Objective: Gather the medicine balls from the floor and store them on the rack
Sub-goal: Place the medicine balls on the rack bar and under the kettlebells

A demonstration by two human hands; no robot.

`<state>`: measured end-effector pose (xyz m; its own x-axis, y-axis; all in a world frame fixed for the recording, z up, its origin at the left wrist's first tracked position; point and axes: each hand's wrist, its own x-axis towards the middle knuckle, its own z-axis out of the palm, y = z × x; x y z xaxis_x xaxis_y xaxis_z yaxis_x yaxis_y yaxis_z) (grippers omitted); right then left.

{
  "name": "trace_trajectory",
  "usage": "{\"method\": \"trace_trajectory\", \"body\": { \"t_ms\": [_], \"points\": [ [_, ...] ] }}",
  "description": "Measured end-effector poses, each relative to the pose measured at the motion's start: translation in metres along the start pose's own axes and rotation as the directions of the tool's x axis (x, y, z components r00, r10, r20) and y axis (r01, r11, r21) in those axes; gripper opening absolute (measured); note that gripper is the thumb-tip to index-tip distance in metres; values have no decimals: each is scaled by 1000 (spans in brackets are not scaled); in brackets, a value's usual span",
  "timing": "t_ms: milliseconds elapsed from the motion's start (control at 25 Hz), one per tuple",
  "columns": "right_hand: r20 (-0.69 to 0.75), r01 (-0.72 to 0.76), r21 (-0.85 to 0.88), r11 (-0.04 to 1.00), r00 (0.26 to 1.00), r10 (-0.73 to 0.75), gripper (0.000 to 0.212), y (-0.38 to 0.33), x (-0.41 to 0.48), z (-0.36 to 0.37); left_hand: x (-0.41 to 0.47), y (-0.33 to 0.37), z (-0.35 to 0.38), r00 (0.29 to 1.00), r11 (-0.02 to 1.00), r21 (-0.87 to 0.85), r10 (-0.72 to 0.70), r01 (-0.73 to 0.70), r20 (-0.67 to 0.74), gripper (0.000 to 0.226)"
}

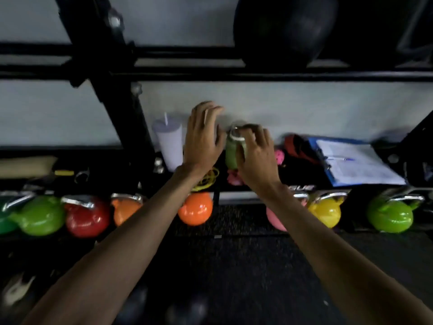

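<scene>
I count one medicine ball point(284, 29) on the rack point(234, 75), well above both grips; left grip point(202, 139) spread, right grip point(255, 156) curled round one green bottle point(230, 153).

Glossy kettlebells point(195, 211), matt blk rack point(121, 106)

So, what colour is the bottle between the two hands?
The bottle is green; the head view, the only one, shows it.

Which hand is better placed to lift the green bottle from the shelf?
Right. The right hand curls its fingers round the green bottle near its cap; the left hand is open beside it, holding nothing.
</scene>
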<state>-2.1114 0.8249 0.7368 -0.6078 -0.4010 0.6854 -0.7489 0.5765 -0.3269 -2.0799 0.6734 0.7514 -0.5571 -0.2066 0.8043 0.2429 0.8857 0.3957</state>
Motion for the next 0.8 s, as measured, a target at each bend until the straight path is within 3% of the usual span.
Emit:
{"method": "trace_trajectory", "body": {
  "t_ms": [80,160,280,400,640,720,800],
  "points": [
    [199,-93,27,995,976,86,28,0,-58,44,-71,-23,3,979,988,100,-131,117,154,32],
    [416,-176,39,984,898,144,26,-1,-111,79,-140,-39,2,897,948,199,-301,247,324,30],
    [657,-258,-4,966,728,197,25,-1,-193,117,-236,-53,-5,649,831,377,-556,409,520,26],
    [811,-355,-49,934,532,245,28,-2,-264,144,-326,-62,-16,337,657,546,-745,521,575,20],
    [938,-470,-193,861,168,302,30,-5,-379,198,-483,-89,-35,-177,425,751,-801,506,572,27],
    [942,-483,-227,845,110,316,31,-2,-411,228,-525,-109,-28,-268,373,764,-780,527,566,30],
    [945,-489,-236,840,86,316,30,2,-439,262,-562,-133,-15,-309,347,760,-760,550,571,30]
  ]
}}
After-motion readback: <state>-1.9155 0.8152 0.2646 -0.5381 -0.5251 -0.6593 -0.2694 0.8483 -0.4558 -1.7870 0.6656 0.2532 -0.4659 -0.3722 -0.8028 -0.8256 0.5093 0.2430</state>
